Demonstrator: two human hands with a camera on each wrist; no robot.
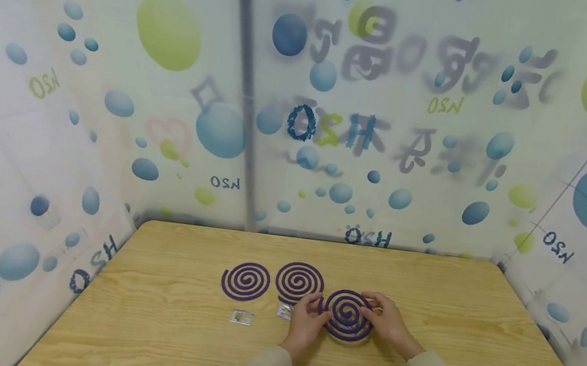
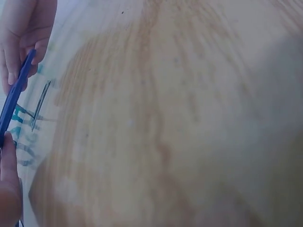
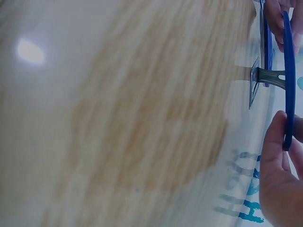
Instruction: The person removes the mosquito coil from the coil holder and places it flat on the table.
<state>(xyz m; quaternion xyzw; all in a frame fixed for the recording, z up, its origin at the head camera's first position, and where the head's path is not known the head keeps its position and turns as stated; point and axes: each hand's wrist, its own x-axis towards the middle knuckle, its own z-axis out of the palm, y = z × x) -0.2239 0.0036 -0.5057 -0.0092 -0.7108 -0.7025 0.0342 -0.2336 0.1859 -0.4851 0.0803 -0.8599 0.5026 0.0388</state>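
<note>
A purple mosquito coil (image 1: 347, 312) is held level between both hands, a little above the table. My left hand (image 1: 305, 327) pinches its left rim, thumb on the near side. At the right rim my right hand (image 1: 388, 325) grips with thumb and fingers. Beneath the coil (image 3: 289, 85), in the right wrist view, a thin metal stand (image 3: 270, 78) reaches up to its underside; whether the two are joined I cannot tell. Two more purple coils, one at the left (image 1: 246, 280) and one in the middle (image 1: 299, 283), lie on the table beyond my left hand.
One small silvery metal piece (image 1: 241, 317) lies in front of the left coil. Another metal piece (image 1: 284, 312), partly hidden by my left hand, lies before the middle coil. The wooden table (image 1: 154, 313) meets a bubble-patterned curtain (image 1: 328, 175) at its back edge.
</note>
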